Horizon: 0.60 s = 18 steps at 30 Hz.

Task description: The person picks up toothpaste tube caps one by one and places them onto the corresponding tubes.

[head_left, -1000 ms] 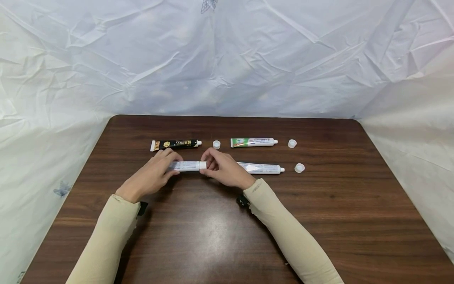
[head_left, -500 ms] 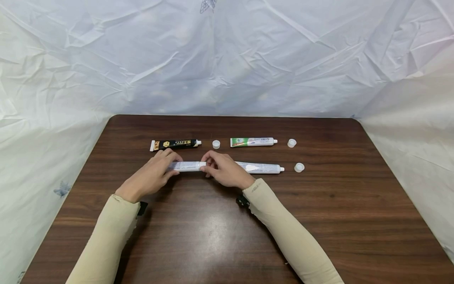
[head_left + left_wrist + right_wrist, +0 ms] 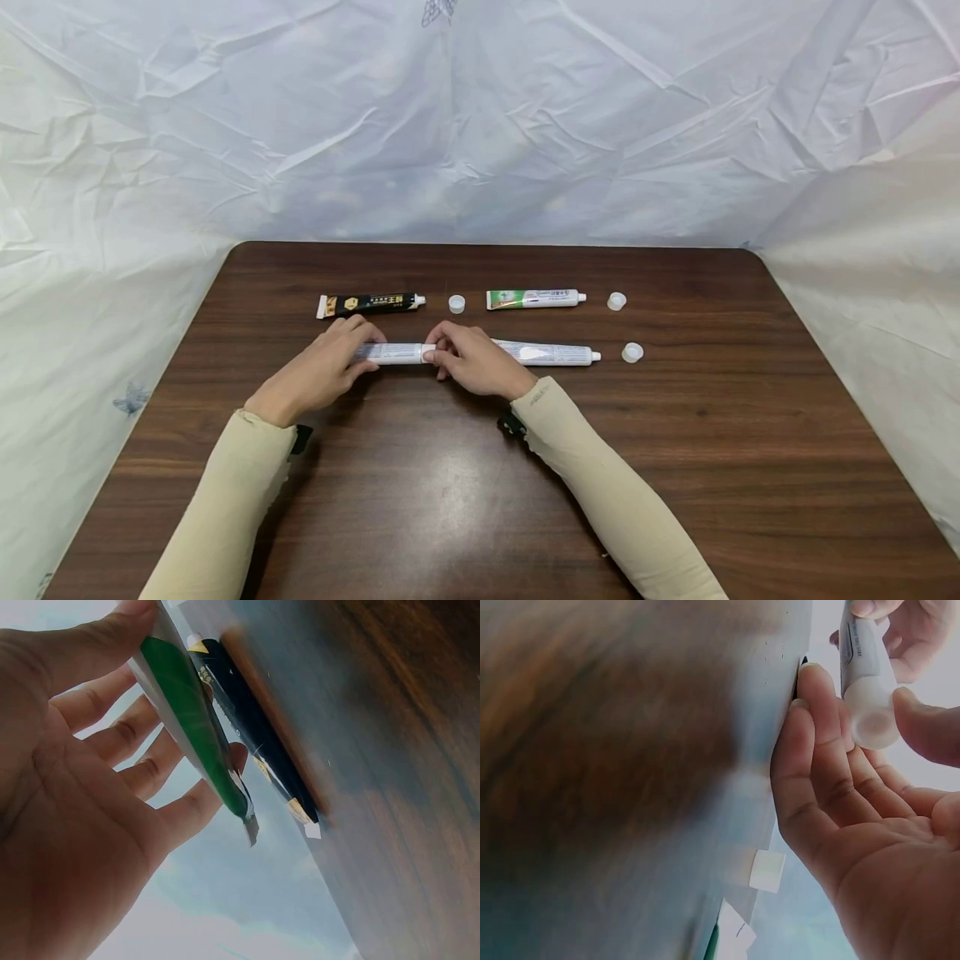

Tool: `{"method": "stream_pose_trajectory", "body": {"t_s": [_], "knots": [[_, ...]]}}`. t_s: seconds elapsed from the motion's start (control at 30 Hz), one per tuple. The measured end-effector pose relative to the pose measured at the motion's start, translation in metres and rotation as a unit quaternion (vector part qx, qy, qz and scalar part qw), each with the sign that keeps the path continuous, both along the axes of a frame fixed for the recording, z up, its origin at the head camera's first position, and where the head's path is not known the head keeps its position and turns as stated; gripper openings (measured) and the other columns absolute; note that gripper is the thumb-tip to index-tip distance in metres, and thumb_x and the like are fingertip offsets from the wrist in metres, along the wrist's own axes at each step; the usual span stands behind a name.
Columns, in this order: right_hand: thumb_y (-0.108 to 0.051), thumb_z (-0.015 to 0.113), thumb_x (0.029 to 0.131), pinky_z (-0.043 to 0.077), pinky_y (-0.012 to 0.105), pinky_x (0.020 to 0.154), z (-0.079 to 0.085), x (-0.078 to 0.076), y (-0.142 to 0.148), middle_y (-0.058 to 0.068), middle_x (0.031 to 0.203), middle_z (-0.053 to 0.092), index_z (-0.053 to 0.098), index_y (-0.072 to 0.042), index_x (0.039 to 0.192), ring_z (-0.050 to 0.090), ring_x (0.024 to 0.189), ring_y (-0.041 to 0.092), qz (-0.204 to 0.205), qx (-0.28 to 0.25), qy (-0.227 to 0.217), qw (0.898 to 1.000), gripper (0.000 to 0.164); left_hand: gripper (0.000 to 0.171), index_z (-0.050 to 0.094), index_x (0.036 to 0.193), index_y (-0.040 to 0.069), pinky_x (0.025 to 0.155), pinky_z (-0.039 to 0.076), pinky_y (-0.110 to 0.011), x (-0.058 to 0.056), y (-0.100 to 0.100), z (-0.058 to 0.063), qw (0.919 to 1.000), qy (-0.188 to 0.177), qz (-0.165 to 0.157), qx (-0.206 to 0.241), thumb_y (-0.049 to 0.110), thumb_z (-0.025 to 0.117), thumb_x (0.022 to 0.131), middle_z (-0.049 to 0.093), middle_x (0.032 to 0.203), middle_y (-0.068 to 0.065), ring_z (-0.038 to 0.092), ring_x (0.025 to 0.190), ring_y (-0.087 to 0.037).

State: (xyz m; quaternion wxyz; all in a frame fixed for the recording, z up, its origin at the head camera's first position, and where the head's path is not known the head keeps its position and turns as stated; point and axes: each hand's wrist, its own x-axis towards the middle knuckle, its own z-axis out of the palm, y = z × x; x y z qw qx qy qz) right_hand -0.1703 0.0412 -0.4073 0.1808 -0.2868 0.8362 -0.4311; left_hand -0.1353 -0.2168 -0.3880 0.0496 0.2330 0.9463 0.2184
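L hand [image 3: 318,367] pinches a green-and-white toothpaste tube [image 3: 393,354], thumb vs. fingers, in front of the black toothpaste tube [image 3: 371,305]; R hand [image 3: 480,360] has thumb & fingertips bent in round its white cap [image 3: 874,727]. Prob. best: light L grip so no paste squeezes out, cap sq. to tube. Qty: 4 tubes incl. held one; 3 loose caps [image 3: 632,353] + 1 in hand; 1 table [image 3: 750,458].

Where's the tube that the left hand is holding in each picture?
Head: tube, left of and below centre.
Left wrist: tube, green side showing, slanting down from the top edge.
Right wrist: tube, top right, white cap facing you.
Shared landmark: the left hand, gripping it in all three.
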Motion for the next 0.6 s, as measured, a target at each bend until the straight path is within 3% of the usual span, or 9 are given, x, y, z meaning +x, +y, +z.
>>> {"method": "stream_pose_trajectory", "body": {"t_s": [0.3, 0.6], "knots": [[-0.028, 0.059, 0.105, 0.053, 0.029, 0.068, -0.0025, -0.0003, -0.0001, 0.008, 0.092, 0.071, 0.06, -0.014, 0.118, 0.072, 0.08, 0.018, 0.003, -0.006, 0.003, 1.0, 0.019, 0.022, 0.062, 0.119, 0.007, 0.096, 0.046, -0.05, -0.0006, -0.0025, -0.0014, 1.0, -0.005, 0.006, -0.005, 0.01, 0.068, 0.098, 0.059, 0.116, -0.007, 0.054, 0.11, -0.027], [-0.022, 0.061, 0.105, 0.054, 0.029, 0.073, -0.0009, -0.0017, 0.002, 0.007, 0.095, 0.073, 0.062, -0.011, 0.122, 0.072, 0.084, 0.019, -0.001, 0.005, 0.003, 1.0, 0.021, 0.022, 0.06, 0.119, 0.007, 0.096, 0.046, -0.049, -0.0026, -0.0081, -0.0045, 0.9997, -0.015, 0.015, -0.014, 0.009, 0.068, 0.098, 0.057, 0.115, -0.008, 0.053, 0.112, -0.028]]}}
